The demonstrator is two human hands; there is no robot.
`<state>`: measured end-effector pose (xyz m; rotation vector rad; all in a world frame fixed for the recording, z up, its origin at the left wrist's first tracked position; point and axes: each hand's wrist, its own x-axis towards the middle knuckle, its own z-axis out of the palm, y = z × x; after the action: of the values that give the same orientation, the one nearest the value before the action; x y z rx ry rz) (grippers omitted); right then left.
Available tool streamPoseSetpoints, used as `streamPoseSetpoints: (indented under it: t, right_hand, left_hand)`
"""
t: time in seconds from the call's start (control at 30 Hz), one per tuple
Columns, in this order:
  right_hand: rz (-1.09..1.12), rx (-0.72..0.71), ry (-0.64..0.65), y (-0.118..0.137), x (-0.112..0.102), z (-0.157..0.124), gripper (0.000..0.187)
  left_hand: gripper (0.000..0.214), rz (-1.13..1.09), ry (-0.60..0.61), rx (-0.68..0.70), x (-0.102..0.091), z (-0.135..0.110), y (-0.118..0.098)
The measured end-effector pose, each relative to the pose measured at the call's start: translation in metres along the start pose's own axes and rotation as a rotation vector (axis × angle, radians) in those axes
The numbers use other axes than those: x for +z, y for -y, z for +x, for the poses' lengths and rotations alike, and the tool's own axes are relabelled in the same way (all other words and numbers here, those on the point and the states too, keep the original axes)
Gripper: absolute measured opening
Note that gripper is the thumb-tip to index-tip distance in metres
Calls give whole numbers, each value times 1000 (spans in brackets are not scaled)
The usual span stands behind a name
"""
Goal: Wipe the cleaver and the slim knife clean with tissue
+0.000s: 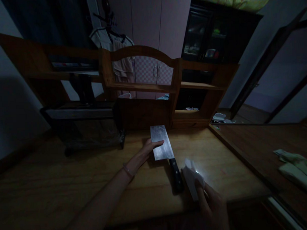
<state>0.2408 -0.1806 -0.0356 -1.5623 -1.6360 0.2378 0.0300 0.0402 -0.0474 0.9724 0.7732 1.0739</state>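
A cleaver with a broad steel blade (161,142) and a black handle (176,174) lies on the wooden desk (95,177). My left hand (150,148) grips the blade's left edge, thumb across the top face. My right hand (209,202), at the desk's near edge, is closed on a crumpled white cloth (193,175) just right of the handle.
A wooden shelf unit (142,85) stands along the back of the desk. A dark box-like appliance (83,124) sits at the back left. Folded pale cloths (296,165) lie on a surface to the right. A dark glass cabinet (211,35) stands behind.
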Motion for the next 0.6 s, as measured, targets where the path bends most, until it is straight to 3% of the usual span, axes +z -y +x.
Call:
streamPoseSetpoints:
  t: [0.1,0.37,0.6]
  right_hand:
    - [-47,-5,-28,-2,2,5,39]
    - [-139,-266,117,25,23,32,47]
    - [-286,-361,184,28,28,41,48]
  left_hand:
    - [41,-7,3,-3,1,-2,-2]
    - [38,15,23,7,5,-9,-9]
    - [38,2,19,11,3,-7,-7]
